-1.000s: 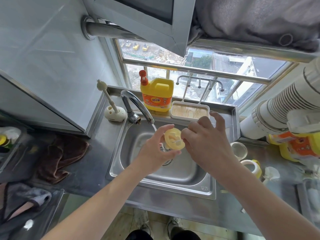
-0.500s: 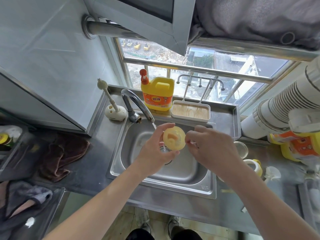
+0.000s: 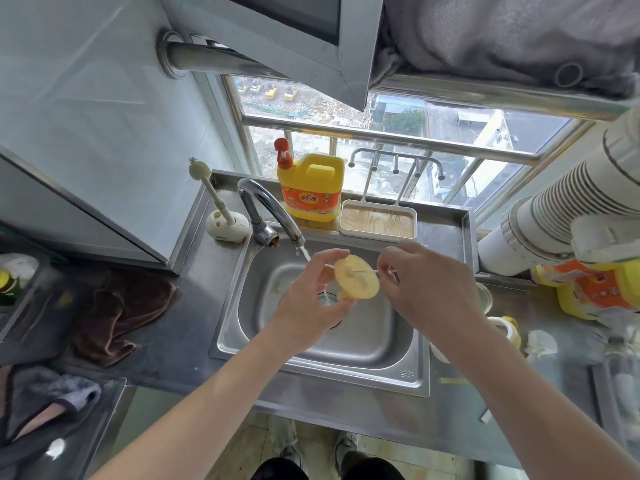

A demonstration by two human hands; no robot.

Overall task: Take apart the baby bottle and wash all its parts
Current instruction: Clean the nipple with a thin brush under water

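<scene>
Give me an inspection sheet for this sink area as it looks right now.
Surface: steel counter with sink; tap running.
Job's things: yellow bottle part over the sink; more bottle parts on the right counter.
Clutter: detergent jug, brush in holder, wooden tray, brown cloth.
Hands: left hand grips the yellow bottle part; right hand seems to pinch a thin white stick at it.
Cables: nothing seen.
Surroundings: window behind the sink.
</scene>
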